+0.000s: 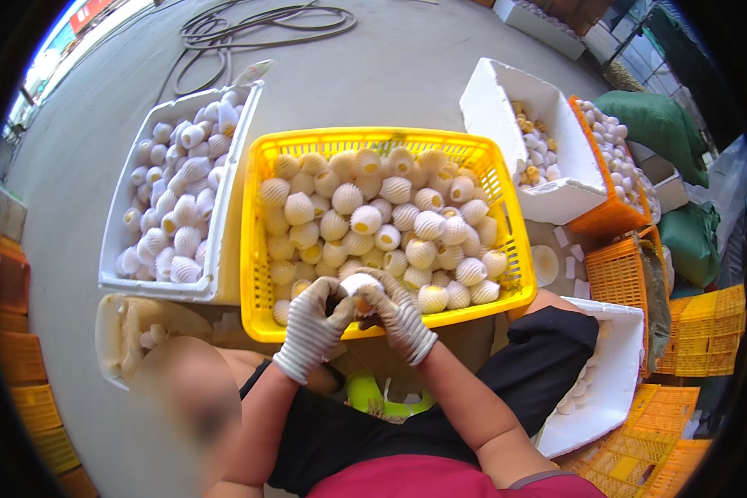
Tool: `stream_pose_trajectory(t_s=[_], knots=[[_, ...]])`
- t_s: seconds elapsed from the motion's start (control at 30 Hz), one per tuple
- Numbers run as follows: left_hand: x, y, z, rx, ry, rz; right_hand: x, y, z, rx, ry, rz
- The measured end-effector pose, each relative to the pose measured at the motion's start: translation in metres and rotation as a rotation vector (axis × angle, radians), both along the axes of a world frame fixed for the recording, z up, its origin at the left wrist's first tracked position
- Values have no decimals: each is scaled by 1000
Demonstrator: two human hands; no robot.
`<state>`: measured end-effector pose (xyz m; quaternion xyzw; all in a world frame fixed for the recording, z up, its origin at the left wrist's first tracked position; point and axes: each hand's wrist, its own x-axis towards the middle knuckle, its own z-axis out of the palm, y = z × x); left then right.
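Note:
Both my hands wear striped grey-white work gloves and meet at the front edge of a yellow plastic basket [261, 319]. Between them is a fruit in a white foam net [362, 284]; a bit of orange-brown shows below the net. My right hand [398, 319] is closed around the fruit's right side. The fingers of my left hand [314, 319] are curled, thumb and forefinger pinched at its left edge; whether they grip the net is hard to see. Many yellow fruits in white foam nets [365, 220] fill the basket.
A white foam box of netted fruits [112, 241] stands at the left. To the right are another foam box [490, 95], orange crates [614, 270] and green sacks [651, 124]. A foam box [610, 398] sits by my right leg. A hose [266, 29] lies coiled on the floor.

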<state>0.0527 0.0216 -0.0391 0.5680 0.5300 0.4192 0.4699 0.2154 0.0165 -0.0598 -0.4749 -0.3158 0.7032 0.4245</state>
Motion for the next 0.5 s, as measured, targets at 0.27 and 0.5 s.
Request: stream_pose_trajectory(t_s=[0.27, 0.5], knots=[[-11, 4, 7, -320, -295, 31, 0, -1, -5, -45, 99, -15], [-6, 9, -24, -204, -169, 51, 4, 6, -21, -44, 68, 4]])
